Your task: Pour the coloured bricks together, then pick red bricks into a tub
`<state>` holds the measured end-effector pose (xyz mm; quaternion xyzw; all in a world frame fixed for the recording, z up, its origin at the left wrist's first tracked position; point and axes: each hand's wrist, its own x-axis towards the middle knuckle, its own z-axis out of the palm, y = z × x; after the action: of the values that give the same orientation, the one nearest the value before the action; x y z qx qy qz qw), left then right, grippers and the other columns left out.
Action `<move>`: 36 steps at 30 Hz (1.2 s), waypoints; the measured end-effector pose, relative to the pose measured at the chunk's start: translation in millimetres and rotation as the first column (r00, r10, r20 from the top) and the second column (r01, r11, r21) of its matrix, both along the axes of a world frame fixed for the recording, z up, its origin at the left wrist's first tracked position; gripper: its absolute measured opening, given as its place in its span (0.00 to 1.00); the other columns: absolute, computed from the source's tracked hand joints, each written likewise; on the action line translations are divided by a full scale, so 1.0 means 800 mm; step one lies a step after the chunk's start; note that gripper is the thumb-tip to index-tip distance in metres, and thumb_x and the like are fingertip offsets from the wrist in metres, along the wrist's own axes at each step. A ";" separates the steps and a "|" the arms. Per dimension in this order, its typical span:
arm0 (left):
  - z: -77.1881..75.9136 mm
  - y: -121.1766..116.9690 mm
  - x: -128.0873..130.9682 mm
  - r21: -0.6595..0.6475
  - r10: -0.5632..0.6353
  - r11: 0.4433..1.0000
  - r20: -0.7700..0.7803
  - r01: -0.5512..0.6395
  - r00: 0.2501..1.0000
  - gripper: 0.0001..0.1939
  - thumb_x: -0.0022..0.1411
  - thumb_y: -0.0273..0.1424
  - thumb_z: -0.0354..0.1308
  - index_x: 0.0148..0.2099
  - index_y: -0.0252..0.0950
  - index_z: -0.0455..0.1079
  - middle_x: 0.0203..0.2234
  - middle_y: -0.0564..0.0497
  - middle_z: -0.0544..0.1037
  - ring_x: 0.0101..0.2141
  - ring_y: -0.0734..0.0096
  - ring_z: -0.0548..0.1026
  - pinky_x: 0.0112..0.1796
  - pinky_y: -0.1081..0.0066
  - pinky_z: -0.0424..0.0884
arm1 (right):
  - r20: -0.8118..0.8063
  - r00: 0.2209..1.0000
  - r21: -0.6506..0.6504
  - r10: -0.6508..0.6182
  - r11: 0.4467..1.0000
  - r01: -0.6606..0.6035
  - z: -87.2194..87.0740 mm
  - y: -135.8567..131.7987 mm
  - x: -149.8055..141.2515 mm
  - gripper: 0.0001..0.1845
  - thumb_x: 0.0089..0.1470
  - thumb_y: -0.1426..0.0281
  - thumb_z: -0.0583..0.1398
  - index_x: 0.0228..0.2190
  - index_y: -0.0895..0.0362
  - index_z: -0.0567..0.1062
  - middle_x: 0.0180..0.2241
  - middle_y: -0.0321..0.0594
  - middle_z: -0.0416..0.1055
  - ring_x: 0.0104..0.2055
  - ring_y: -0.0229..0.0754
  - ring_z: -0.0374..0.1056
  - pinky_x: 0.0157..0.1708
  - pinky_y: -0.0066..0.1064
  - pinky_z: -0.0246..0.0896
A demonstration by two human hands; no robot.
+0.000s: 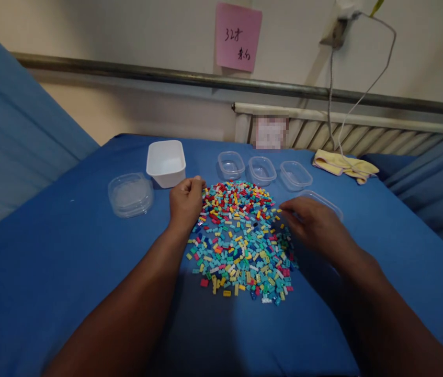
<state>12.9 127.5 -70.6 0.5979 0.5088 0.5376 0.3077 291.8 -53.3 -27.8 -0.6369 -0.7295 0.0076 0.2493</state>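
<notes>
Many small toy building bricks (240, 246) in red, yellow, teal, green, blue and white lie spread in a loose heap on the blue cloth (88, 283). At the heap's upper left edge is my left hand (185, 203), its fingers curled closed; whatever it may hold is hidden. My right hand (315, 222) reaches over the right edge with thumb and fingertips pinched together. Right by those fingertips is a small yellow brick (279, 210), but I cannot tell whether it is gripped.
Behind the heap stand a white tub (166, 165) and three clear containers, the middle one (262, 170) among them. Clear lids (130, 195) lie at left, and another clear piece (325, 201) is partly behind my right hand. A yellow cloth (344, 165) lies far right, near a cable.
</notes>
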 end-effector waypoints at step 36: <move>-0.013 -0.007 0.001 0.047 -0.044 0.998 -0.011 0.044 0.999 0.21 0.74 0.44 0.56 0.32 0.38 0.78 0.25 0.52 0.79 0.31 0.65 0.77 0.37 0.67 0.70 | 0.000 0.902 -0.195 0.431 0.885 -0.423 -0.015 0.006 -0.130 0.13 0.72 0.68 0.57 0.42 0.56 0.83 0.38 0.45 0.78 0.43 0.50 0.73 0.49 0.43 0.67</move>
<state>13.8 121.9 -80.8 0.6187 0.4842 0.5397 0.3025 187.8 -48.2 -39.5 -0.4816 -0.8529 0.1179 0.1637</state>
